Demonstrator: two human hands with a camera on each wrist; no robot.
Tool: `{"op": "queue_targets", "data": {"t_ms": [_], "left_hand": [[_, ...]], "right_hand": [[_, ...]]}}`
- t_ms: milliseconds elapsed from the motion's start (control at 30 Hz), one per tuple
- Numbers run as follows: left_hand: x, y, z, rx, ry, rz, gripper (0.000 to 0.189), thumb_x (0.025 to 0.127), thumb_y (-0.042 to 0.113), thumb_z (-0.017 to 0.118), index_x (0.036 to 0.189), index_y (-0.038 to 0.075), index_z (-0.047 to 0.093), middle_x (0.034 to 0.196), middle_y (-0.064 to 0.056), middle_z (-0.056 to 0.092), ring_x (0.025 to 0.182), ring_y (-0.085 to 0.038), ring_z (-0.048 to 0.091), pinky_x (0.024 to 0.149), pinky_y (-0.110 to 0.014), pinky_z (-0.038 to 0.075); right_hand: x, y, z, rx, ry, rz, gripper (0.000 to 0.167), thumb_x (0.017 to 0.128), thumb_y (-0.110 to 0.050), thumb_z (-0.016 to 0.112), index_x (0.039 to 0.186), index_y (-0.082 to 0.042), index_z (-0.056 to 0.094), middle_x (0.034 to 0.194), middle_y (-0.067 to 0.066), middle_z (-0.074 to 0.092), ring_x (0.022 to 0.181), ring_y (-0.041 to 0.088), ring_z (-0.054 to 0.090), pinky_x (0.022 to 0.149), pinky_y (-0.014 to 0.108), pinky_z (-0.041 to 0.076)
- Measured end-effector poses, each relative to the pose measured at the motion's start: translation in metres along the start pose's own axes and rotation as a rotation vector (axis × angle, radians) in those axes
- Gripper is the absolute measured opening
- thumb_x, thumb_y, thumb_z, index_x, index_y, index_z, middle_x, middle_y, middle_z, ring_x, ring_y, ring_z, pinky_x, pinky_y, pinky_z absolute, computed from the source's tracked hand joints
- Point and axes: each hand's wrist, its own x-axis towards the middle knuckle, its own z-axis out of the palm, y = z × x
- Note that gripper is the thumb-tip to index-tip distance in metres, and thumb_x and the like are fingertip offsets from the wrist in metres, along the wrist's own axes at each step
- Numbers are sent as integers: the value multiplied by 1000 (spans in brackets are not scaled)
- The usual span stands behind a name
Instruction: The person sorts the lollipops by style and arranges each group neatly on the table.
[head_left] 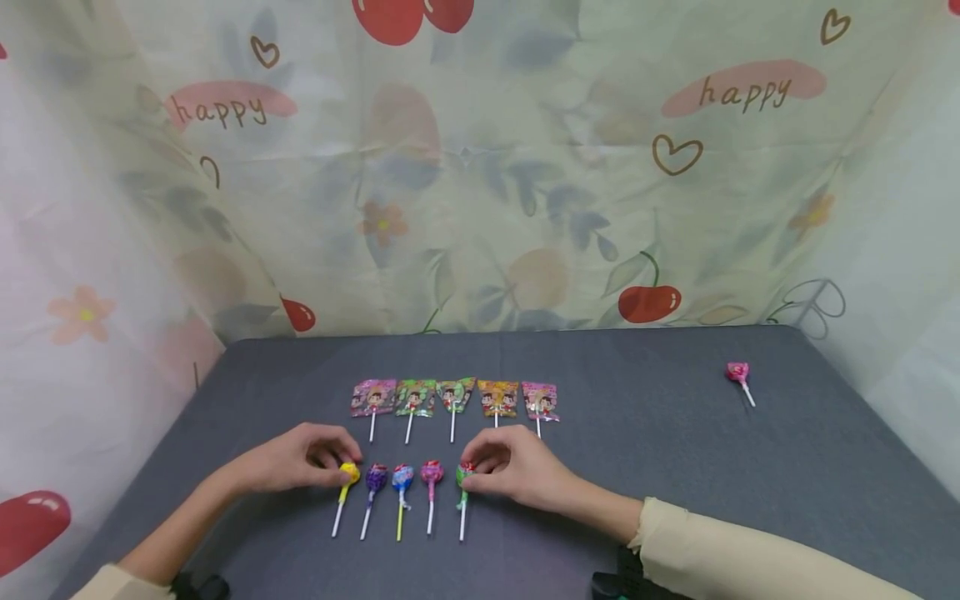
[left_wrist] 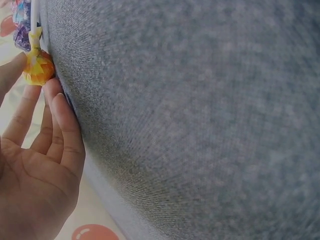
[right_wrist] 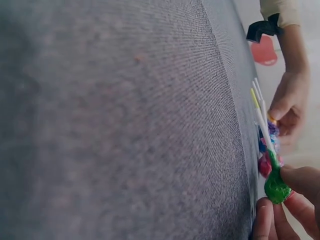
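Observation:
My left hand (head_left: 303,457) holds the wrapped head of a yellow lollipop (head_left: 344,492) between thumb and fingers, at the left end of a front row. In the left wrist view the thumb and fingertips touch the yellow wrapper (left_wrist: 38,67). At the row's right end my right hand (head_left: 525,468) pinches the head of a green lollipop (head_left: 462,502); the right wrist view shows the thumb against its green wrapper (right_wrist: 276,187). Between the hands lie a purple lollipop (head_left: 376,478), a blue lollipop (head_left: 402,478) and a pink lollipop (head_left: 431,473), sticks toward me.
Behind the front row lies a second row of flat-packed lollipops (head_left: 415,398), their sticks also toward me. Off to the right, near the back of the grey table (head_left: 660,433), lies a single pink lollipop (head_left: 738,372). A patterned curtain (head_left: 480,167) hangs behind the table.

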Motion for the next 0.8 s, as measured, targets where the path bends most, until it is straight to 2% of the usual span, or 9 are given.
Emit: {"op": "queue_targets", "data": {"t_ms": [300,367,433,600,800], "left_hand": [[0,-6,-2,28,-15,66,20,98,16,69,114,5,67,106,-2,67,85,-17,63,75,-28,52],[0,-5,-1,32,-12,59,20,98,14,70,114,4,67,106,-3,67,86,-18,63,75,-28,52],[-1,-2,0,11,-3,21,20,97,13,70,114,2,67,107,-4,67,86,-18,62,76,-28,52],[0,3,1,-4,4,-25,20,97,11,71,115,2,67,107,-6,66,86,-20,62,76,-28,52],[0,4,2,-4,7,-30,20,96,12,72,114,3,68,106,-7,67,86,-20,62,76,-28,52]], "right_hand": [[5,-1,5,-109,12,-5,17,83,-5,84,97,-5,75,85,-4,71,78,12,67,72,27,53],[5,-1,6,-118,16,-5,17,83,-5,84,97,-6,75,85,-4,71,78,11,67,72,27,53],[6,-2,6,-126,21,-9,16,83,-6,84,97,-6,76,85,-4,71,78,11,66,71,27,53],[5,-3,7,-124,30,-27,17,83,-7,85,97,-6,76,85,-3,71,77,12,66,70,27,52],[5,-2,8,-131,31,-11,17,83,-7,85,97,-6,75,85,-5,70,76,12,66,69,27,52]]}}
